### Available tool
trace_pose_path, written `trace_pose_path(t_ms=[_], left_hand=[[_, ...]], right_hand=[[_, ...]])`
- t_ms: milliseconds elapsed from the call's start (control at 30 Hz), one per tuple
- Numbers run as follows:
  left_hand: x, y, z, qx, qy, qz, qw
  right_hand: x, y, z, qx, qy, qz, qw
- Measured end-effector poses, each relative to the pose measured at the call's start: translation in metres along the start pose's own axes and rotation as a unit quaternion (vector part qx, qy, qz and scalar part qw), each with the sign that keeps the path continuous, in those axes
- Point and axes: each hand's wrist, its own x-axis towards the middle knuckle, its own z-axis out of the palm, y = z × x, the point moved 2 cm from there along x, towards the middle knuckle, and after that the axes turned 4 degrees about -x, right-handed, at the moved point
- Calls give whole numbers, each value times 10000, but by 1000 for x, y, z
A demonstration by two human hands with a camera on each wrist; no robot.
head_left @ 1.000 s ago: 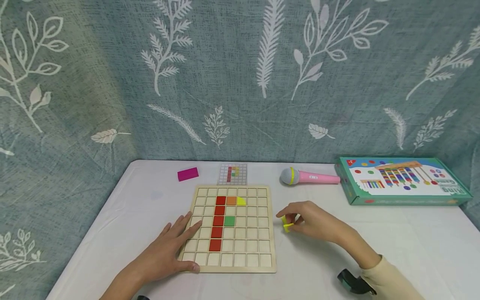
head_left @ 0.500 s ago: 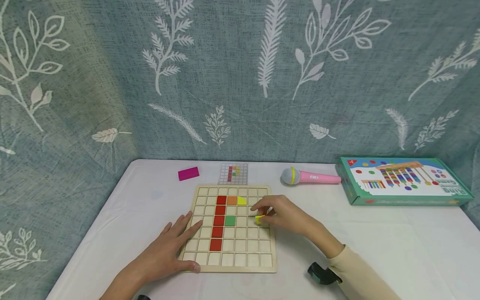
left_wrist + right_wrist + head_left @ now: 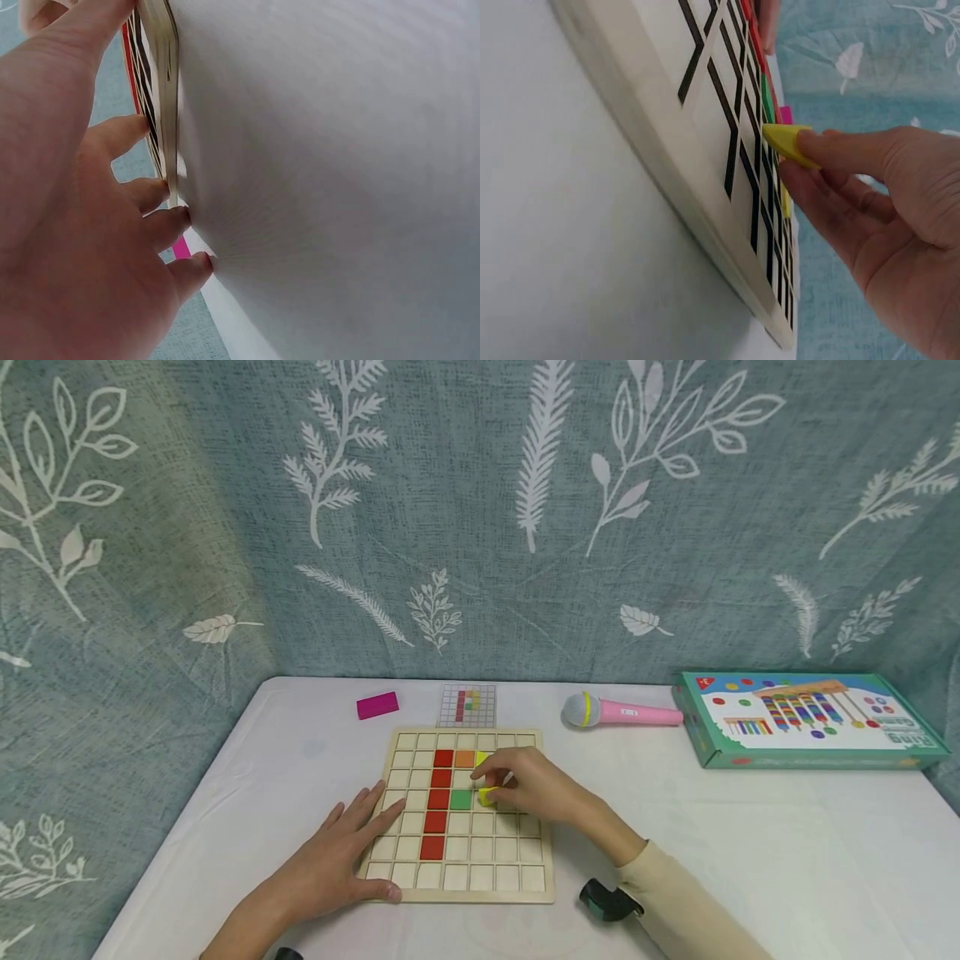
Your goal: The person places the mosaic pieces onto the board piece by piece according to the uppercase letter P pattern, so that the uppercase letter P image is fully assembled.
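A wooden grid board (image 3: pixel 517 860) lies on the white table. It holds a column of red tiles (image 3: pixel 437 799), an orange tile (image 3: pixel 464 759), a green tile (image 3: pixel 461 799) and a yellow piece (image 3: pixel 481 758) partly behind my fingers. My right hand (image 3: pixel 525 789) pinches a small yellow tile (image 3: pixel 488 796) (image 3: pixel 786 142) just over the cell right of the green tile. My left hand (image 3: pixel 337 852) (image 3: pixel 90 247) lies flat with straight fingers on the board's near left corner and edge (image 3: pixel 166 112).
A pattern card (image 3: pixel 467 706) and a magenta block (image 3: pixel 377 705) lie beyond the board. A pink toy microphone (image 3: pixel 618 712) and a green game box (image 3: pixel 806 720) sit at the back right. A leaf-print curtain hangs behind the table.
My right hand has carried the yellow tile leftward from the table beside the board to over the cells next to the green tile. My left hand has stayed put.
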Motion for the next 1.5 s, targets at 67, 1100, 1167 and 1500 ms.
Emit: trace_pose_path(t_ms=[67,1100,1167,1500], left_hand=[[0,0,0,1,-6,-5,10000],[0,2,0,108,-4,-58,9999],[0,2,0,111,-20,-91,9999],[1,2,-1,51,-35,-55,10000]], right_hand=[[2,-1,1,-34,15,30,10000],[9,-6,14,-140,-22,358,9993],[9,-6,13,-143,-45,381,9992],[-2,-5,-8,-304,101,568,9979]])
